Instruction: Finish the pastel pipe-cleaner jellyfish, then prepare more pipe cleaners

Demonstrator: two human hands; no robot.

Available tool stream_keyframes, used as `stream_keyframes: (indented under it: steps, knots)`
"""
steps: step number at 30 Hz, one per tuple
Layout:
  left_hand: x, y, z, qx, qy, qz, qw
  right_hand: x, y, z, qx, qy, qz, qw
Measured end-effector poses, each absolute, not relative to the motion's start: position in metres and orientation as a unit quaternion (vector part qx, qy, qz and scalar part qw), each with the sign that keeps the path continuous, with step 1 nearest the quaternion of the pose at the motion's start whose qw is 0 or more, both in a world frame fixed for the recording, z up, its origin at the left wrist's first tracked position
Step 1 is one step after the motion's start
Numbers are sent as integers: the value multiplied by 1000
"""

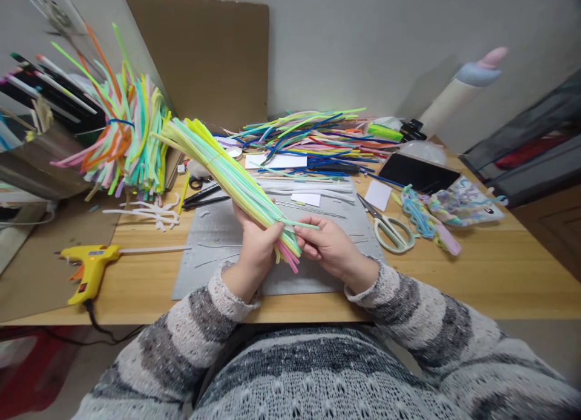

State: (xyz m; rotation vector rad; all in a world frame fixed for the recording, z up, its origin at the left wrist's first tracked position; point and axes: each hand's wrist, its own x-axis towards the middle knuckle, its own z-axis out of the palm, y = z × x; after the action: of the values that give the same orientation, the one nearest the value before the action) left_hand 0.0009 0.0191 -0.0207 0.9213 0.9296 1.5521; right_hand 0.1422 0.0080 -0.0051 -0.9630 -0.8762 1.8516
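Note:
My left hand (259, 238) is closed around the lower end of a long bundle of pipe cleaners (231, 175) in yellow, mint green and white, with pink tips at the near end. The bundle slants up and away to the left above the grey mat (213, 226). A thin tie goes round it near its far end, and another strand circles it just above my left thumb. At the bundle's near end, my right hand (327, 246) pinches a mint green pipe cleaner (306, 225) that sticks out to the right.
A yellow glue gun (93, 269) lies at left, below a tied pipe cleaner bunch (131, 135). Scissors (391, 231), a phone (417, 172) and twisted pipe cleaner pieces (420, 211) lie right. Loose pipe cleaners (313, 135) pile behind, near a cardboard sheet (204, 57).

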Motion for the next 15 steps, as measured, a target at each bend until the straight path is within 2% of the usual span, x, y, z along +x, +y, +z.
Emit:
stream_keyframes:
  steps: [8, 15]
  knots:
    - [2, 20, -9, 301, 359, 633, 617, 143, 10, -11, -385, -393, 723, 418]
    - [4, 20, -13, 322, 357, 576, 661, 145, 12, -9, -388, -422, 704, 420]
